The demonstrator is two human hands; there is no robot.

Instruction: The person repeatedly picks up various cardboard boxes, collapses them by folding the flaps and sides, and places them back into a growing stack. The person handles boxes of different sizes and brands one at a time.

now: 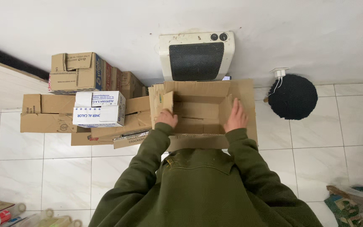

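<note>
White glossy floor tiles (pixel 316 159) and a pale wall filled the view from above, looking down over a person in a dark olive-green sweatshirt (pixel 202 189). At the far left, near the bottom corner, lay a few clear plastic bottles (pixel 30 218), blurred. Above them, against the wall, stood a stack of brown cardboard boxes and flattened sheets (pixel 80 75), with a small white printed carton (pixel 99 110) resting on top of the lower pieces.

Moving right, at the centre, an open brown corrugated cardboard box (pixel 202 111) sat on the floor directly in front of the person, its flaps turned outward. The left hand (pixel 166 117) was curled over the box's left flap, its grip pinching the cardboard edge. The right hand (pixel 235 115) lay flat with fingers spread against the inner face of the right wall, pressing rather than gripping. Behind the box, touching the wall, stood a white electric heater with a dark mesh grille (pixel 196 55).

Further right, a round black fuzzy mat (pixel 293 96) lay near a white wall socket with a plug (pixel 280 73). At the bottom right corner, part of a patterned rug (pixel 351 206) showed.

Judging by the hands, the box was being opened out and squared; the next move would seem to call for steady pressure on both side walls together.
</note>
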